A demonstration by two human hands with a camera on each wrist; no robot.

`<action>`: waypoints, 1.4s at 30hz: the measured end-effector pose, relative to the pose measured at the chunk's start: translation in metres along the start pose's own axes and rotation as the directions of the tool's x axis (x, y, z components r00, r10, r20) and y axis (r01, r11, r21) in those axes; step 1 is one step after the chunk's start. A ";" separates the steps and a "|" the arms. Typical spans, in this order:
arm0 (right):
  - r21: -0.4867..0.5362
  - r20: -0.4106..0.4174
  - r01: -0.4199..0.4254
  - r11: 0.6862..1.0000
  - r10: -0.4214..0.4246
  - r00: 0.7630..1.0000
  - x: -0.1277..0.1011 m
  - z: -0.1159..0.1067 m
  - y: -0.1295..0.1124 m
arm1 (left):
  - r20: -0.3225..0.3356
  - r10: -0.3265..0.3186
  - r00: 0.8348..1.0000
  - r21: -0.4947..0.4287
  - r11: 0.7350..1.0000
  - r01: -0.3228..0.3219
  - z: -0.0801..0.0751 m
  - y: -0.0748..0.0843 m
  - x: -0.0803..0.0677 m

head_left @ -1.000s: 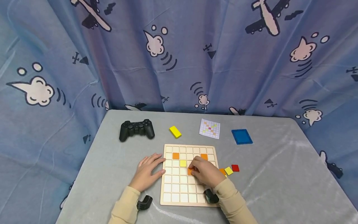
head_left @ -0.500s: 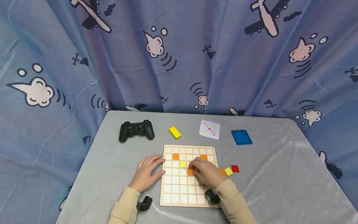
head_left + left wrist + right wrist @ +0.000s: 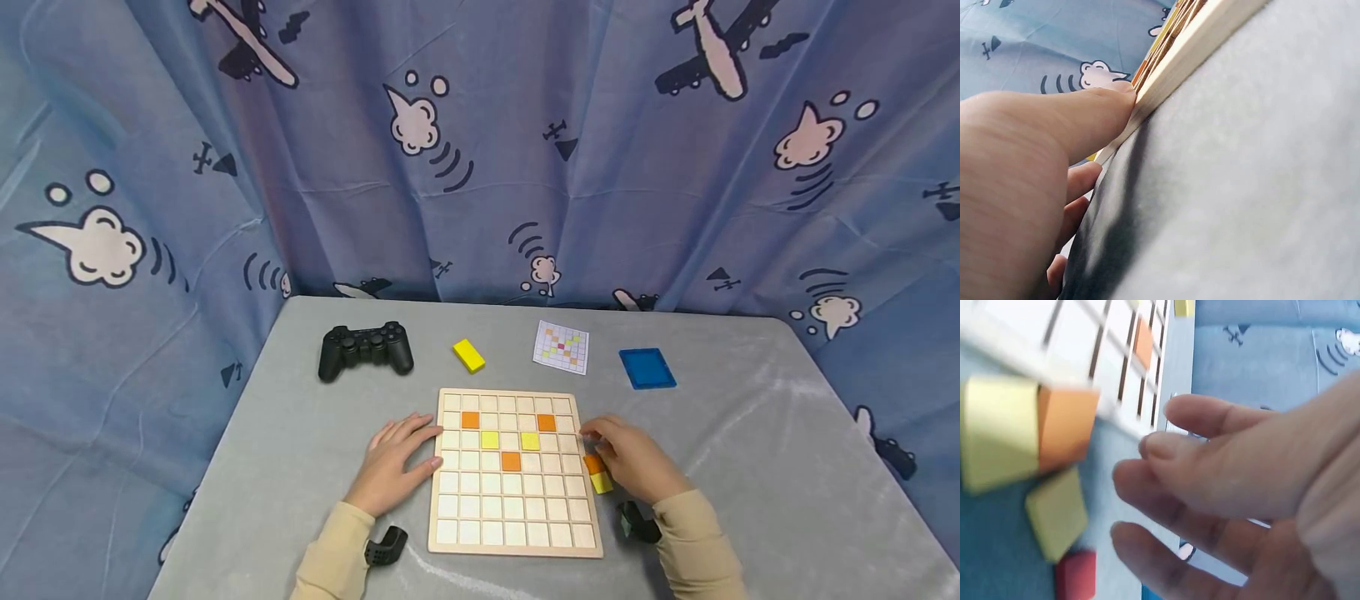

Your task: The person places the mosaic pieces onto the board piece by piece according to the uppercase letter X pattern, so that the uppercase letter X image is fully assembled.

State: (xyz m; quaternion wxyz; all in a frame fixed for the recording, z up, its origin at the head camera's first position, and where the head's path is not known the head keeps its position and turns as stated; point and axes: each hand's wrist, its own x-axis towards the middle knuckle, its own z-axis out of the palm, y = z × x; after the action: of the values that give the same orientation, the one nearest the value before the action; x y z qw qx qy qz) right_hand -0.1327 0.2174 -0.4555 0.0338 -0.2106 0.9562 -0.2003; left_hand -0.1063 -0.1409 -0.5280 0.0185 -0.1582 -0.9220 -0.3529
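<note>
A pale wooden grid board lies mid-table with orange and yellow square tiles in some cells, among them a yellow tile and an orange tile. My left hand rests its thumb and fingertips along the board's left edge, fingers extended. Beyond the right edge hovers my right hand, fingers loosely bent and nothing between them. Beside it, the right wrist view shows loose tiles: yellow, orange, a second yellow tile and a red tile. In the head view the hand hides the last two.
Along the back of the grey table lie a black game controller, a yellow block, a pattern card and a blue square tray. A blue curtain hangs behind.
My right hand has left the board and moved right, over the loose tiles. A yellow tile now shows in a cell that the hand was covering. The left hand stays put.
</note>
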 end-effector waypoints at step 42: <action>-0.036 -0.002 -0.012 0.999 0.012 1.000 -0.002 -0.019 -0.011 | 0.002 -0.001 1.000 0.004 1.000 0.001 0.002 -0.002 0.001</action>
State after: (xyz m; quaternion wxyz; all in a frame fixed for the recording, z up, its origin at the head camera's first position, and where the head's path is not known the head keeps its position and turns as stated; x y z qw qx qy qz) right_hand -0.1297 0.2163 -0.4339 0.0302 -0.2052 0.9610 -0.1831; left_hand -0.1079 -0.1408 -0.5307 0.0176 -0.1580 -0.9227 -0.3511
